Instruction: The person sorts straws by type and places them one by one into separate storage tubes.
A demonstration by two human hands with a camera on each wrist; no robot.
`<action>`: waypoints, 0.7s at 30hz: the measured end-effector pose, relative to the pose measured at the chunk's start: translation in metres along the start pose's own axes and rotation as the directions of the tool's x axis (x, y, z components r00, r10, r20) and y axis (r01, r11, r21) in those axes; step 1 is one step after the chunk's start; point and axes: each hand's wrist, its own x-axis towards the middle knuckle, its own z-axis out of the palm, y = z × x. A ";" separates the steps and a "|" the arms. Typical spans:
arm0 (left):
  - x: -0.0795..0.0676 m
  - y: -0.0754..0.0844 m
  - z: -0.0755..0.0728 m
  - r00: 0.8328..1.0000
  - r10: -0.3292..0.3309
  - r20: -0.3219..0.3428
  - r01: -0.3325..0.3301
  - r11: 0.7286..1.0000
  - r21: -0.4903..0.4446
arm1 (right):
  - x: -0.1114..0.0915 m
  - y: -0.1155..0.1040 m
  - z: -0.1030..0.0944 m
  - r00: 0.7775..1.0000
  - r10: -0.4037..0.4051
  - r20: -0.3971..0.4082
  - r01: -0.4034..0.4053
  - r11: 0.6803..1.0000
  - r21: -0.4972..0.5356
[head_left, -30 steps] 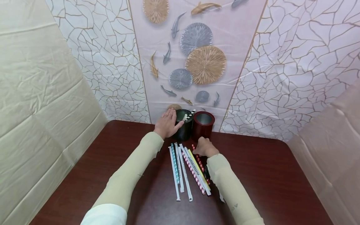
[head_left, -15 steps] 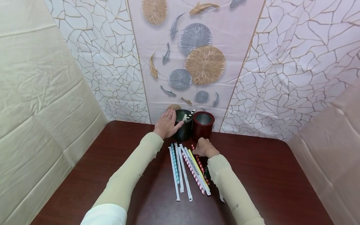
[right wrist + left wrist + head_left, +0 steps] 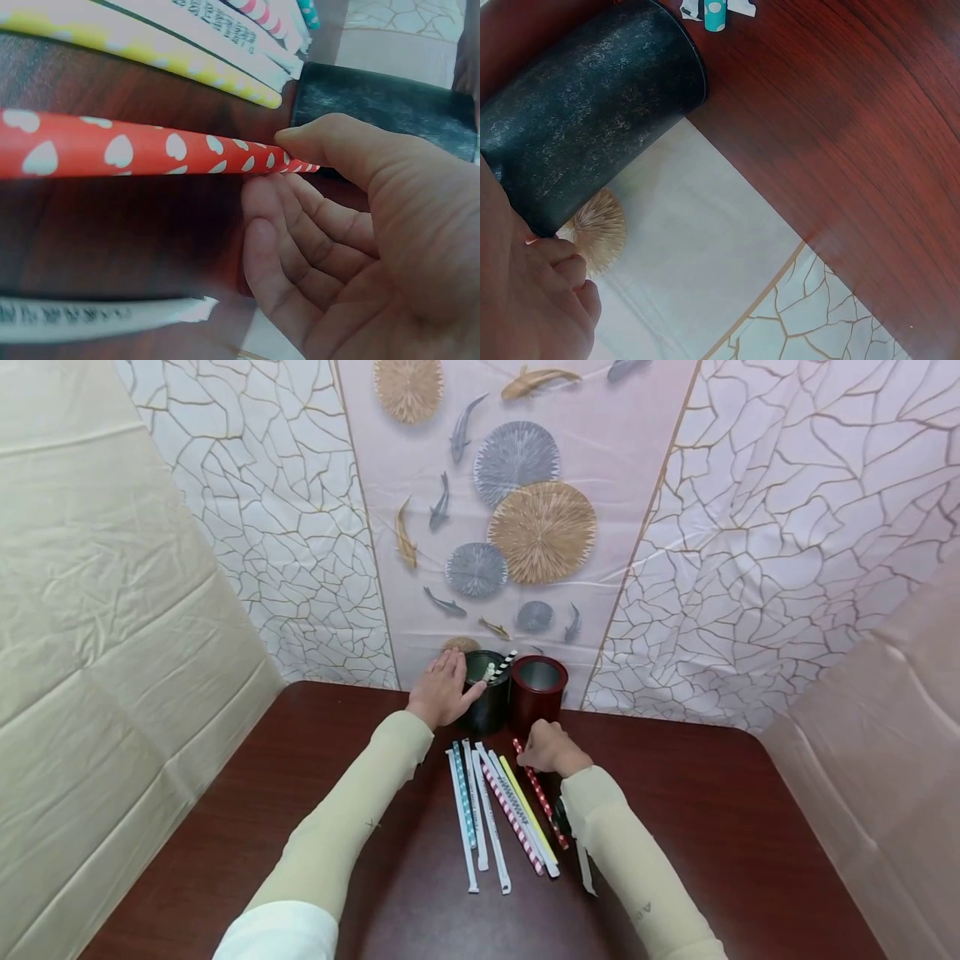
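My right hand point(image 3: 553, 749) pinches a red paper straw with white hearts point(image 3: 120, 148) near its far end, between thumb and fingertips. The straw slants toward me, to the right of a yellow straw with pale dots point(image 3: 527, 806). My left hand point(image 3: 438, 691) rests against the left side of a black cup point(image 3: 592, 105), fingers at its rim and thumb along the near side. Inside the black cup stand a black-and-white striped straw point(image 3: 505, 663) and pale straws. Close beside it on the right is a dark red cup point(image 3: 536, 702).
Several straws lie side by side on the dark red-brown table point(image 3: 690, 827): white-wrapped ones, a teal dotted straw point(image 3: 463, 793) and a pink-and-white striped straw point(image 3: 512, 810). Another wrapped straw point(image 3: 585, 868) lies partly under my right forearm. Patterned cloth point(image 3: 540, 460) hangs behind the cups.
My right hand has shifted slightly right with the red heart straw, widening the gap between it and the yellow one. My left hand has stayed at the black cup.
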 end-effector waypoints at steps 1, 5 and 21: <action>0.000 0.000 0.000 1.000 -0.001 0.001 0.001 1.000 0.000 | -0.002 -0.002 -0.003 1.000 -0.004 -0.003 0.004 1.000 -0.006; 0.000 0.000 -0.001 1.000 -0.002 0.005 0.002 1.000 0.003 | -0.007 -0.007 -0.015 0.999 -0.043 -0.020 0.042 0.999 -0.032; 0.000 0.002 -0.002 1.000 -0.004 0.001 0.004 1.000 -0.007 | -0.033 -0.036 -0.073 0.967 -0.212 -0.145 0.199 0.975 -0.095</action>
